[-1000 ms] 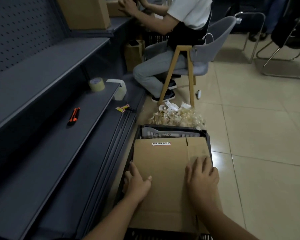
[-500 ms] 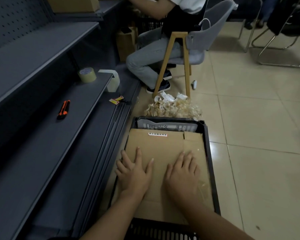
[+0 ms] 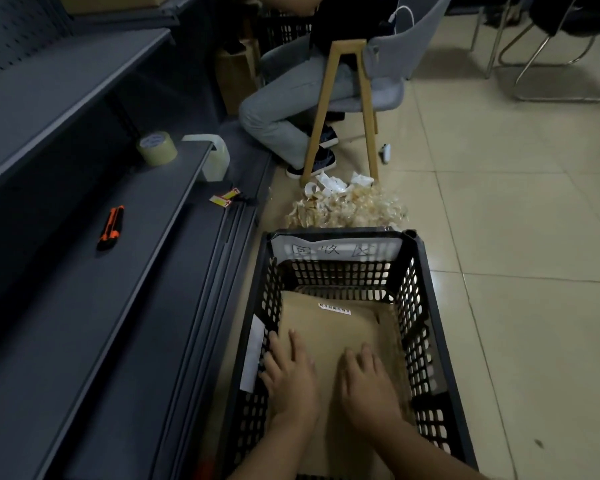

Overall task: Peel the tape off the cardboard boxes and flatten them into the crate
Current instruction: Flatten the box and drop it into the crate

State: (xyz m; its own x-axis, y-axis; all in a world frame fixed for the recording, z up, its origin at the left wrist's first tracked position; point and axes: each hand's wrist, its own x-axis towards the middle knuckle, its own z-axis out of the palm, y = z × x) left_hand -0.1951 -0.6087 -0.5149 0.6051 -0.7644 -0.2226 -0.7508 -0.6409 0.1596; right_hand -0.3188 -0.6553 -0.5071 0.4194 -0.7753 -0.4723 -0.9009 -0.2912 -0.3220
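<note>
- My left hand (image 3: 291,375) and right hand (image 3: 369,382) are both pressed flat on the flattened cardboard box (image 3: 329,327) — fingers straight, grip released, not curled round anything.
- The box lies down on the bottom of the black crate (image 3: 426,306), small white label (image 3: 334,309) near its far edge.
- Pile of peeled tape (image 3: 347,209) sits on the floor just past the crate.
- On the shelf (image 3: 84,271) to my left — an orange box cutter (image 3: 111,227) and a tape roll (image 3: 156,147), well apart.

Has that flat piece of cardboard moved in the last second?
Yes. The flattened cardboard went down: it lay level with the crate rim before, and now lies deep inside, under both hands.
</note>
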